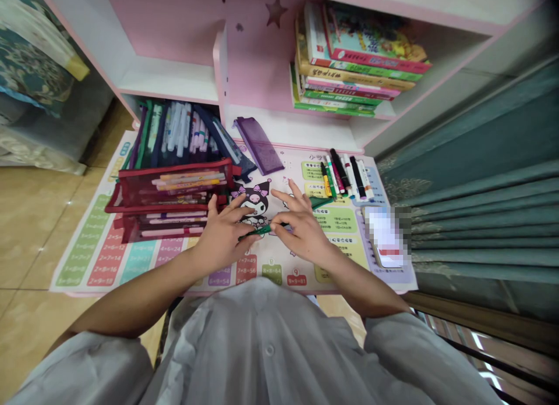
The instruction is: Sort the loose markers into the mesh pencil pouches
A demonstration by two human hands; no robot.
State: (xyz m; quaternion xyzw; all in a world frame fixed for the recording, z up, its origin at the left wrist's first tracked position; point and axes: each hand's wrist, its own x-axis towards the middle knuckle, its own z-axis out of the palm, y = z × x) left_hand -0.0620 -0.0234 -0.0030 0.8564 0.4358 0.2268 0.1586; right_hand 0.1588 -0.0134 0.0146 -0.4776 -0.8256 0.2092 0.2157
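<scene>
A green mesh zip pouch lies low on the desk mat between my hands, mostly hidden by them. Its green edge [262,230] runs from one hand to the other, and a green corner [321,203] shows past my right hand. With thumb and forefinger, my right hand [304,233] pinches that edge while its other fingers lift away. My left hand [223,230] grips the edge's left end at the thumb, its upper fingers reaching over the cartoon figure [257,206] printed on the mat. Whether anything is inside the green pouch cannot be seen.
Red mesh pouches [174,187] with pens lie at left, before blue and green pouches [174,128] of markers. A flat purple pouch [259,146] lies behind my hands. Loose markers [347,175] and a phone [386,237] lie right. Books [358,67] fill the shelf.
</scene>
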